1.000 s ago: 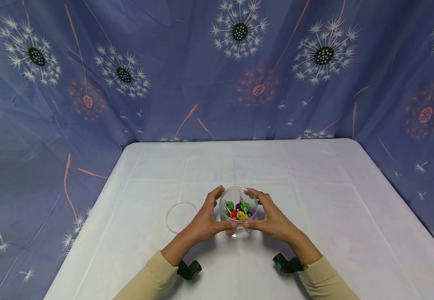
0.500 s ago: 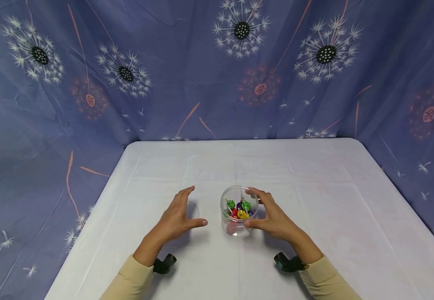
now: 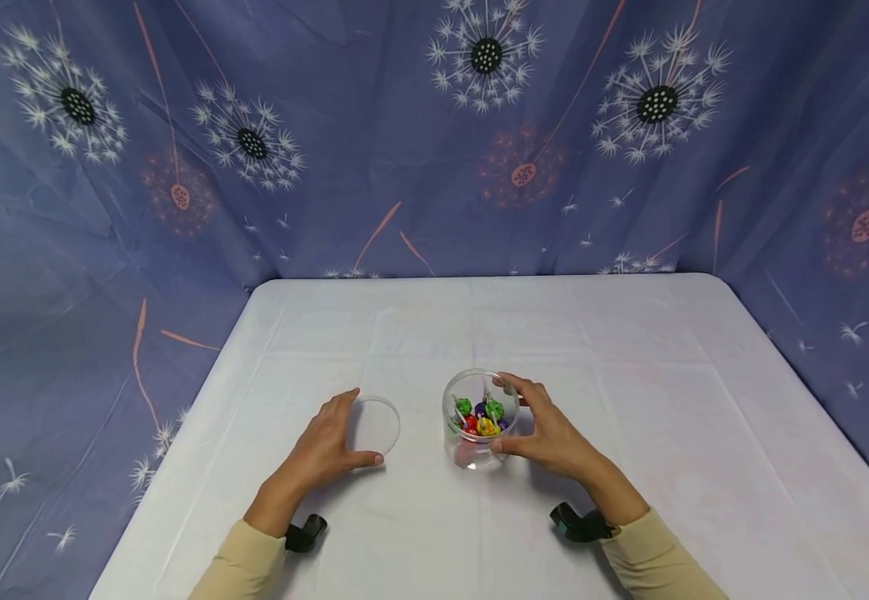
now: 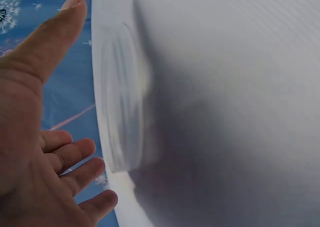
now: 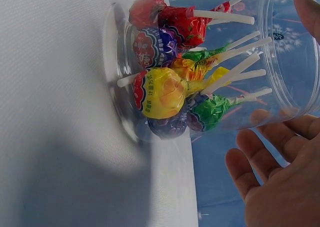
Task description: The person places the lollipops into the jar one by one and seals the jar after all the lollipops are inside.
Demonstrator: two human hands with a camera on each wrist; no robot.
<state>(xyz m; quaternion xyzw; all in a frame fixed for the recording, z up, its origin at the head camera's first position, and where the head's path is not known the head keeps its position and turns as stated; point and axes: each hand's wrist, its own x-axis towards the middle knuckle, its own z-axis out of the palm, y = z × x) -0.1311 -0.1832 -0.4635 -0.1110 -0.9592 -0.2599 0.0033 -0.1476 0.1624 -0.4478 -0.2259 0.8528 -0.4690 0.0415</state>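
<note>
A clear plastic jar (image 3: 471, 457) stands upright and uncovered on the table. Several lollipops (image 5: 162, 94) in yellow, red, green and purple wrappers lie in its bottom, many with white sticks pointing up. My right hand (image 3: 551, 437) holds the jar near its rim, thumb at the front and fingers around the far side. Left of the jar, a round clear lid (image 4: 122, 99) rests flat on the cloth. My left hand (image 3: 319, 446) is spread around the lid's left side, thumb and fingers apart; in the left wrist view a gap shows between hand and lid.
A white cloth covers the table (image 3: 629, 350). Behind and beside it hangs a blue curtain (image 3: 374, 150) with dandelion prints. A black wrist camera (image 3: 307, 533) is on the left wrist, and another black camera (image 3: 578, 523) is on the right.
My left hand has let go of the jar and moved left to the lid. My right hand has stayed at the jar, which has not moved.
</note>
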